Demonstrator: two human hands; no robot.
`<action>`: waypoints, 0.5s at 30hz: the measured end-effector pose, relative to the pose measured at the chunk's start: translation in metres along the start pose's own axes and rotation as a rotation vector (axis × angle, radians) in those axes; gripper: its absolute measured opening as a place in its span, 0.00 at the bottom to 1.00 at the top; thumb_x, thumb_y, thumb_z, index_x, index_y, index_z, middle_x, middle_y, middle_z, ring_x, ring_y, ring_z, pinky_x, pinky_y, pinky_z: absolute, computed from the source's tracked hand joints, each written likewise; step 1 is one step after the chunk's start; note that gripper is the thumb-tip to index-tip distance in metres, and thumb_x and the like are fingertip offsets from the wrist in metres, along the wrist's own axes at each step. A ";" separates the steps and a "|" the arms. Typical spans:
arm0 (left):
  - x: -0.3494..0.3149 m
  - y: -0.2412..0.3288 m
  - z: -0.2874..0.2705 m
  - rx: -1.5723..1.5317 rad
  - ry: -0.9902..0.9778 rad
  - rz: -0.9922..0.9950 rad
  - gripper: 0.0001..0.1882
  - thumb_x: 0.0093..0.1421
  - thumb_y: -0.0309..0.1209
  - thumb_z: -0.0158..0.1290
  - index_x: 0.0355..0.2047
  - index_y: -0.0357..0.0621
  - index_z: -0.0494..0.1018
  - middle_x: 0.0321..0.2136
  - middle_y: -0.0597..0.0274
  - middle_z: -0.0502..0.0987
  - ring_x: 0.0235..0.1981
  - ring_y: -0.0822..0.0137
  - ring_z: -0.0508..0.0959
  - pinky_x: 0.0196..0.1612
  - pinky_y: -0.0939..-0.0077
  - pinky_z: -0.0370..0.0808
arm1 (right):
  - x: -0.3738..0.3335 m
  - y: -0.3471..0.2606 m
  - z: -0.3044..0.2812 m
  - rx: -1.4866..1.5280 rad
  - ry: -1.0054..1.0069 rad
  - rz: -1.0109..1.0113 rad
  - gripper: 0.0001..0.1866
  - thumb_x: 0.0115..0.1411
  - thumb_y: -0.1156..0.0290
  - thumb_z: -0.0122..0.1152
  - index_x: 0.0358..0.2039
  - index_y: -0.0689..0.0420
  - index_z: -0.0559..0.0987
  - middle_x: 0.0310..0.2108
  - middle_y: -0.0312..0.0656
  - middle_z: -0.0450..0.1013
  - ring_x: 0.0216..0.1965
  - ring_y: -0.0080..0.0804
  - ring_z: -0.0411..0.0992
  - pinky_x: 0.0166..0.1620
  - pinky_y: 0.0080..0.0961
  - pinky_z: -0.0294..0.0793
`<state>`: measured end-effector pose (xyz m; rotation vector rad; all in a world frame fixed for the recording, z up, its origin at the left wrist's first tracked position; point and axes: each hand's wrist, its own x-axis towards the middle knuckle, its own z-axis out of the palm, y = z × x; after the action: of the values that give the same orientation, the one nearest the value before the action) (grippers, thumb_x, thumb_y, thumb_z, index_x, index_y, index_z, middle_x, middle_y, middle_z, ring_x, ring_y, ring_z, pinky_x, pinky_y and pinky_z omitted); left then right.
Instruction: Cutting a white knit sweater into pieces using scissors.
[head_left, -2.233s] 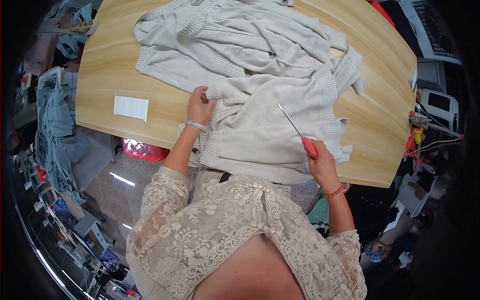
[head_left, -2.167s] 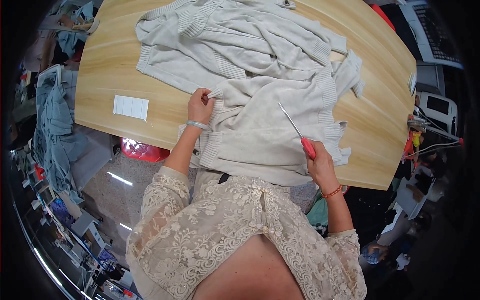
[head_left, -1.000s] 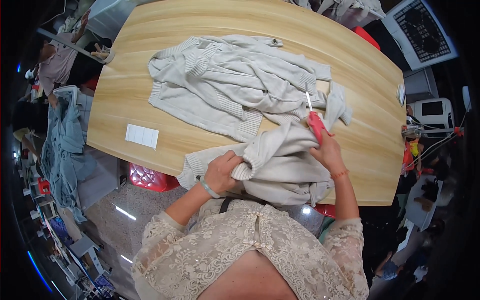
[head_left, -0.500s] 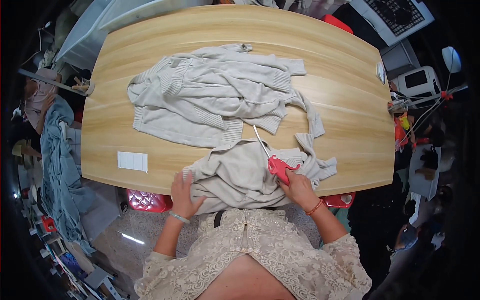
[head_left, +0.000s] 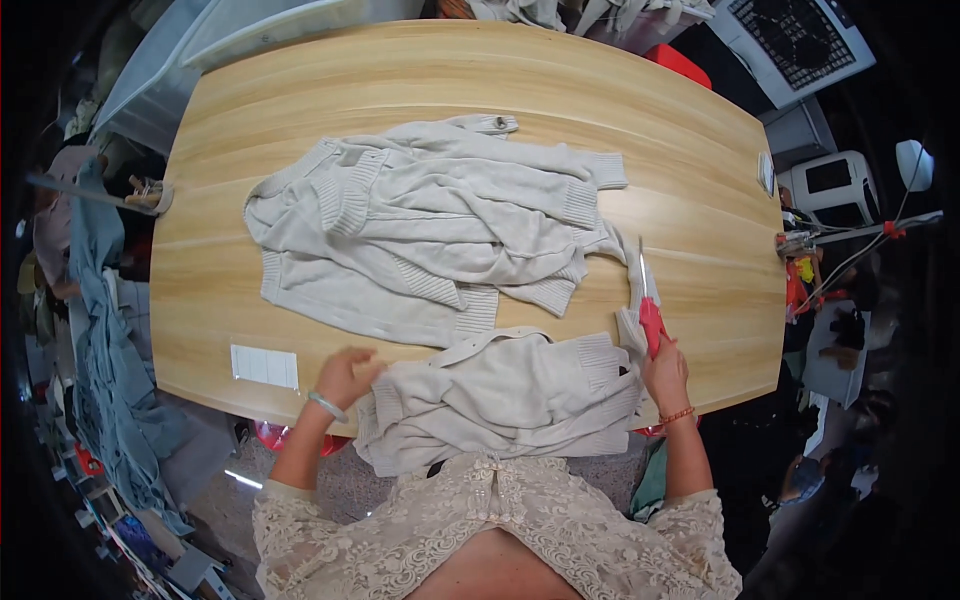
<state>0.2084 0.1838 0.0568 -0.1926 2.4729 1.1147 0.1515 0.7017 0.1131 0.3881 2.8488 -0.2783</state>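
Note:
A pale grey knit cardigan [head_left: 490, 385] lies bunched along the table's near edge, partly hanging toward me. My right hand [head_left: 665, 378] is closed on the red handle of an air blow gun [head_left: 650, 320], whose thin metal nozzle points away over a knitted sleeve. At the cardigan's left end, my left hand [head_left: 348, 376] is open and slightly blurred, with its fingers beside the fabric; whether they touch it cannot be made out. Farther off lies a heap of matching pale grey knitwear [head_left: 420, 235], with ribbed cuffs and hems spread out.
The wood-grain table [head_left: 480, 70] curves across the view. A white card [head_left: 264, 367] lies at its near left. A clamped metal arm [head_left: 850, 236] stands at the right edge, near a white machine [head_left: 832, 190]. Blue-grey cloth [head_left: 110, 350] hangs beside a person at left.
My right hand has carried the blow gun to the right, off the cardigan's middle. The cardigan now lies flatter and wider. My left hand has shifted slightly left, and the view has tilted.

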 end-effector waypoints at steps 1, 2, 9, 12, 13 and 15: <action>0.031 0.008 -0.010 -0.032 0.180 0.073 0.21 0.54 0.39 0.62 0.43 0.38 0.77 0.36 0.49 0.79 0.38 0.55 0.79 0.42 0.66 0.75 | 0.017 -0.014 -0.002 0.069 0.022 -0.044 0.12 0.57 0.71 0.57 0.42 0.60 0.76 0.32 0.61 0.75 0.36 0.60 0.74 0.40 0.51 0.73; 0.063 0.029 -0.025 0.006 0.262 0.078 0.17 0.54 0.33 0.62 0.42 0.38 0.77 0.35 0.50 0.78 0.36 0.57 0.78 0.41 0.68 0.74 | 0.036 -0.030 -0.006 0.136 0.048 -0.085 0.12 0.57 0.71 0.57 0.42 0.59 0.76 0.32 0.60 0.74 0.36 0.60 0.74 0.39 0.51 0.73; 0.279 0.034 -0.059 0.196 0.663 0.136 0.29 0.52 0.41 0.61 0.52 0.44 0.71 0.46 0.48 0.75 0.50 0.49 0.73 0.52 0.59 0.70 | 0.190 -0.116 0.036 0.143 0.052 -0.155 0.16 0.56 0.65 0.60 0.43 0.56 0.73 0.34 0.57 0.76 0.38 0.59 0.74 0.42 0.49 0.73; 0.307 0.027 -0.058 0.137 0.630 0.049 0.33 0.47 0.41 0.64 0.54 0.45 0.70 0.49 0.46 0.74 0.52 0.45 0.72 0.54 0.58 0.70 | 0.217 -0.131 0.053 0.219 0.026 -0.123 0.23 0.53 0.63 0.65 0.47 0.57 0.72 0.38 0.58 0.75 0.43 0.57 0.74 0.46 0.46 0.73; 0.310 0.030 -0.057 0.051 0.600 0.079 0.33 0.47 0.38 0.65 0.54 0.44 0.70 0.49 0.47 0.75 0.50 0.47 0.74 0.53 0.60 0.71 | 0.221 -0.129 0.060 0.176 0.083 -0.140 0.25 0.52 0.63 0.66 0.48 0.58 0.71 0.39 0.58 0.75 0.44 0.56 0.73 0.47 0.45 0.72; 0.307 0.025 -0.060 -0.027 0.574 0.097 0.33 0.47 0.35 0.65 0.55 0.43 0.69 0.49 0.47 0.75 0.49 0.50 0.76 0.51 0.62 0.72 | 0.223 -0.132 0.058 0.212 0.071 -0.159 0.28 0.50 0.64 0.68 0.48 0.63 0.71 0.41 0.60 0.74 0.45 0.56 0.73 0.49 0.45 0.72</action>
<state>-0.0953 0.1705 -0.0223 -0.4605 2.9923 1.2705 -0.0815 0.6165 0.0171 0.2148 2.9333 -0.6117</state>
